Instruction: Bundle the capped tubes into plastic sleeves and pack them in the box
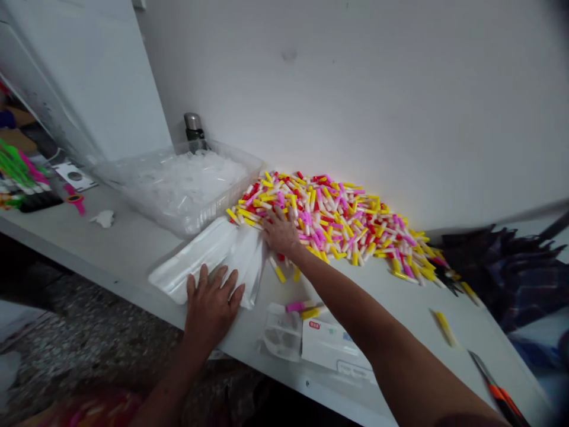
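A big heap of small yellow, red, pink and white tubes lies on the white table against the wall. My right hand reaches into the near left edge of the heap, fingers bent down among the tubes; whether it grips any is hidden. My left hand lies flat with fingers spread on a stack of white plastic bags at the table's front edge.
A clear bin of transparent pieces stands behind the bags, with a metal-capped bottle beyond it. Packaged cards and two loose tubes lie near the front edge. An orange-handled tool is at right, dark fabric beyond.
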A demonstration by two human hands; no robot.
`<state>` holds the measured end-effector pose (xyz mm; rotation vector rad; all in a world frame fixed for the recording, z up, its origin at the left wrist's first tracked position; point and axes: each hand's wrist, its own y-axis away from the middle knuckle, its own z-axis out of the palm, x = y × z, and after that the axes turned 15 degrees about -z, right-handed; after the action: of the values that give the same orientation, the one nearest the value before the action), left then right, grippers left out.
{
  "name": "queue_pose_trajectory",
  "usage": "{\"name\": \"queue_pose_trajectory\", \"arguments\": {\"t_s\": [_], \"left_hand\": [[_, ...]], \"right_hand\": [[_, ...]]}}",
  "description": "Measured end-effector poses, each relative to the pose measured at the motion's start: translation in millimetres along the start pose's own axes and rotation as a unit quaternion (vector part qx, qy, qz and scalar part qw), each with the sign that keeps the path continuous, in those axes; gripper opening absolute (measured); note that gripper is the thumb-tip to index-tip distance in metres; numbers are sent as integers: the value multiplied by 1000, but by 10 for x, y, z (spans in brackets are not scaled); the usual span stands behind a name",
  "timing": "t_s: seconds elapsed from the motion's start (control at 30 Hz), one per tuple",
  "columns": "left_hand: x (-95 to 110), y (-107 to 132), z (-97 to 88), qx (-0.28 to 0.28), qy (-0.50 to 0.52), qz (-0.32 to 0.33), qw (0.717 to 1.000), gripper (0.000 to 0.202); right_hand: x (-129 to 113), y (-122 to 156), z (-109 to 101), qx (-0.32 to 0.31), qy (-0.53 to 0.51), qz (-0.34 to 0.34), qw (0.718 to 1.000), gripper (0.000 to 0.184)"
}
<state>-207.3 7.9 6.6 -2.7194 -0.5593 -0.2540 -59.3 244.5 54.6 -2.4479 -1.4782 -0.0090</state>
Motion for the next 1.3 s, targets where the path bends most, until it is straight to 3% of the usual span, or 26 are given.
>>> {"name": "queue_pose_trajectory", "arguments": {"t_s": [0.47, 0.67, 0.77, 0.87, 0.9, 1.0, 1.07, 1.17, 1.3], "left_hand": [[-15, 3, -2, -1, -2, 1, 1000, 44], [-26, 9, 10, 4, 10, 2, 1000, 44], [-16, 12, 2, 1, 16, 1, 1000, 45], [-4, 15, -20, -4, 19, 2, 1000, 44], [-1, 15, -27, -3, 21, 2, 1000, 44], [1, 12, -41, 1, 27, -3, 1000, 42], [-1, 7, -44, -3, 30, -4, 1000, 41], [-5, -3, -48, -9, 25, 0, 1000, 41], [-7, -12, -61, -10, 1, 6, 1000, 44]], "right_hand": [[948, 720, -92, 39, 76, 32, 996, 35], [1277, 1076, -314, 11, 81, 68, 994, 36], [1202, 1150, -459, 3, 98, 143, 985, 33], [785, 1134, -487, 56, 101, 161, 980, 37], [586, 1120, -452, 69, 87, 120, 986, 37], [12, 1073, -243, 39, -4, -111, 993, 38], [-180, 1048, -87, 22, -31, -150, 988, 34], [-54, 1050, 50, 12, -18, -81, 996, 28], [490, 1207, 47, 6, -8, -77, 997, 28]]}}
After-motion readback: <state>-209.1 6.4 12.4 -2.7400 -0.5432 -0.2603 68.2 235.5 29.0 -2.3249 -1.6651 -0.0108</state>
